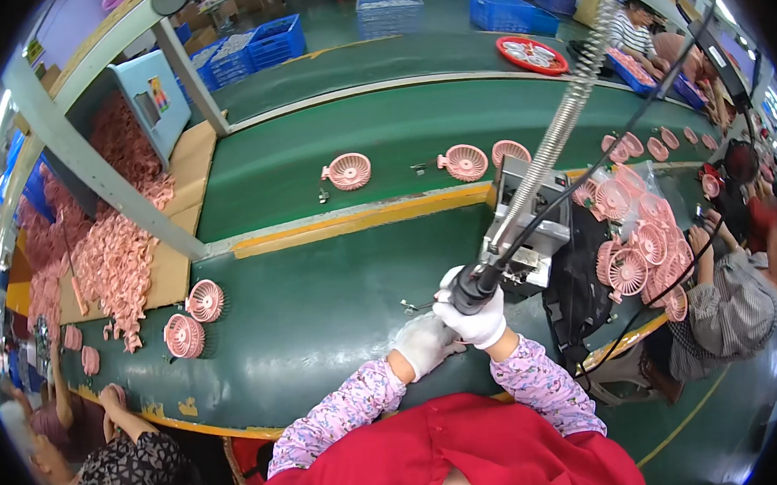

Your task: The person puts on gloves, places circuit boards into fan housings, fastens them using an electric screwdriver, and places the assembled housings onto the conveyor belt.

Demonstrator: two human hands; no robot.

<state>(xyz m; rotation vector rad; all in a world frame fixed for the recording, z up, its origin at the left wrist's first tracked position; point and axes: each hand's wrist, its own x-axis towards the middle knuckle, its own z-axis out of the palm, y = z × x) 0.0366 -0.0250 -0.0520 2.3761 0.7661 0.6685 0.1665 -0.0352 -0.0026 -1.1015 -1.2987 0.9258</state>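
Note:
My right hand, in a white glove, is wrapped round a black electric screwdriver that hangs from a coiled metal spring. Just left of it and lower, my gloved left hand rests over the green bench with its fingers curled together. Whatever lies in those fingers is hidden by the gloves. A small metal piece lies on the bench beyond my left hand. Right behind the screwdriver stands a grey metal device.
Two pink fan housings sit at left, by a heap of pink parts on cardboard. More housings stand on the green conveyor. A pile of pink fan housings lies at right. Co-workers sit on both sides.

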